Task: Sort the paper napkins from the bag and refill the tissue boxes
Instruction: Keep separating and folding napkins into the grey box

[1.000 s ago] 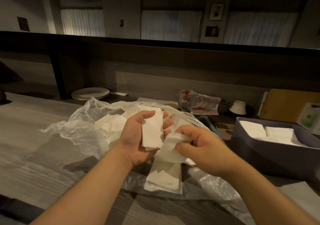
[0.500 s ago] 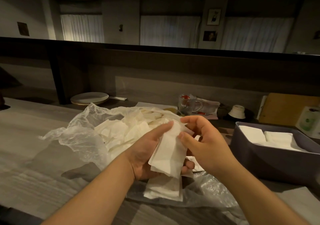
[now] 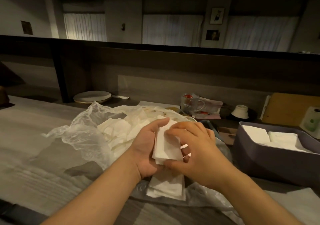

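Note:
A small stack of folded white napkins (image 3: 165,146) lies in my left hand (image 3: 145,148), whose fingers curl up around its far edge. My right hand (image 3: 195,148) covers the stack from the right, fingers bent over its top and thumb under its near edge. Below the hands a second pile of folded napkins (image 3: 166,188) rests on the clear plastic bag (image 3: 83,136), which is spread open on the table with loose crumpled napkins (image 3: 119,129) inside. A grey tissue box (image 3: 270,162) at the right holds flat white napkins (image 3: 277,137).
Stacked plates (image 3: 92,96) sit at the back left on a lower ledge. A glass mug (image 3: 191,103), an upturned white cup (image 3: 240,111), a wooden board (image 3: 292,108) and a green-labelled bottle (image 3: 311,120) stand behind the box. The grey wood table (image 3: 34,155) stretches left.
The napkin my right hand pinched has been laid flat onto the stack in my left palm. Both hands have closed over the stack and dropped slightly lower.

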{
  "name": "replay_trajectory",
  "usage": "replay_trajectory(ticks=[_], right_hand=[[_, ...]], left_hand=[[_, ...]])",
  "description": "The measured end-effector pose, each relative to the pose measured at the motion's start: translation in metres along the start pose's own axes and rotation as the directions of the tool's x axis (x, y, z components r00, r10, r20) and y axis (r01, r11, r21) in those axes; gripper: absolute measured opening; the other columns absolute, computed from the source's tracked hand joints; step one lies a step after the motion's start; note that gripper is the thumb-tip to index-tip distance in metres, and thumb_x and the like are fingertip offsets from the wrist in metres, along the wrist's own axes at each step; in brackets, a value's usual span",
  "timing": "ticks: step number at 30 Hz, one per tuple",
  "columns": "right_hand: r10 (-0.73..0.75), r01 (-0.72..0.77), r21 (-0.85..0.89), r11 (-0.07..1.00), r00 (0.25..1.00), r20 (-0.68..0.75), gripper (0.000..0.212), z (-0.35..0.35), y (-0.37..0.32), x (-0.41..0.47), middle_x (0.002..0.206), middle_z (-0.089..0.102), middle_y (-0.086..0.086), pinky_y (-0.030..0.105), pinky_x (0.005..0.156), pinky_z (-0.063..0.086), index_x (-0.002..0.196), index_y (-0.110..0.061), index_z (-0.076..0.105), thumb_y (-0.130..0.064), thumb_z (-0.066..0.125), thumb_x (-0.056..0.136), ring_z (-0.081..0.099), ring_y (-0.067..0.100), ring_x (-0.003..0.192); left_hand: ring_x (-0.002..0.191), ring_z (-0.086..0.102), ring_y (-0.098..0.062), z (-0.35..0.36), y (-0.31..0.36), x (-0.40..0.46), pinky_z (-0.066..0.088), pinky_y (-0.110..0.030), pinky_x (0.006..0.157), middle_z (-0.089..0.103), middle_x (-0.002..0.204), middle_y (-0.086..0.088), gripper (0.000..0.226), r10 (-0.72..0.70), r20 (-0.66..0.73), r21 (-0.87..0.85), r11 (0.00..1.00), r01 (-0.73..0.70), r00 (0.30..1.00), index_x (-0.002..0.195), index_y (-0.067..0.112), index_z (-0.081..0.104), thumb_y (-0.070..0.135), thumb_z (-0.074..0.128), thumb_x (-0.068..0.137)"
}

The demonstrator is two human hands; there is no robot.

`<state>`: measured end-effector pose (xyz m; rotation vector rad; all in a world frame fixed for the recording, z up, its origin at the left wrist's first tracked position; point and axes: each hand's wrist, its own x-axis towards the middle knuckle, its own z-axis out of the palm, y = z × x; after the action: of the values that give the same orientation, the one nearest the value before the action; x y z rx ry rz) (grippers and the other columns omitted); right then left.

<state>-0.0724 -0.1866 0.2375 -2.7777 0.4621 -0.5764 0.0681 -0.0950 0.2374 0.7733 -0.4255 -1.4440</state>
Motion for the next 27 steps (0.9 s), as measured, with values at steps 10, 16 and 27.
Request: replay_trajectory(ticks=[10, 16, 27], right_hand=[[0.046, 0.005, 0.25, 0.968, 0.979, -0.198, 0.018, -0.001, -0.003, -0.001, 0.117, 0.034, -0.049, 0.033, 0.109, 0.041, 0.1, -0.052, 0.054, -0.045, 0.069, 0.092, 0.036, -0.008, 0.122], [-0.038, 0.011, 0.126, 0.992, 0.976, 0.213, 0.012, -0.006, -0.011, -0.004, 0.1, 0.059, -0.025, 0.025, 0.081, 0.054, 0.099, -0.043, 0.069, -0.046, 0.074, 0.088, 0.056, -0.001, 0.095], [-0.088, 0.094, 0.006, 0.996, 0.91, 0.404, 0.043, 0.003, -0.011, -0.004, 0.116, 0.05, -0.023, 0.02, 0.096, 0.044, 0.125, -0.041, 0.062, -0.053, 0.073, 0.085, 0.045, -0.002, 0.108]], left_hand=[[0.086, 0.062, -0.027, -0.009, 0.012, -0.002, 0.051, -0.035, 0.082, 0.072, 0.101, -0.018, 0.057, 0.141, -0.194, -0.071, 0.985, -0.157, 0.971, 0.129, 0.01, 0.063, 0.03, 0.068, 0.076], [0.077, 0.062, -0.025, -0.015, 0.012, 0.001, 0.05, -0.036, 0.07, 0.071, 0.103, -0.014, 0.055, 0.184, -0.204, -0.104, 0.973, -0.208, 0.962, 0.135, 0.012, 0.06, 0.033, 0.064, 0.084], [0.071, 0.055, -0.024, -0.02, 0.012, 0.007, 0.041, -0.034, 0.068, 0.067, 0.1, -0.012, 0.042, 0.189, -0.16, -0.087, 0.975, -0.205, 0.969, 0.121, 0.011, 0.061, 0.031, 0.06, 0.084]])
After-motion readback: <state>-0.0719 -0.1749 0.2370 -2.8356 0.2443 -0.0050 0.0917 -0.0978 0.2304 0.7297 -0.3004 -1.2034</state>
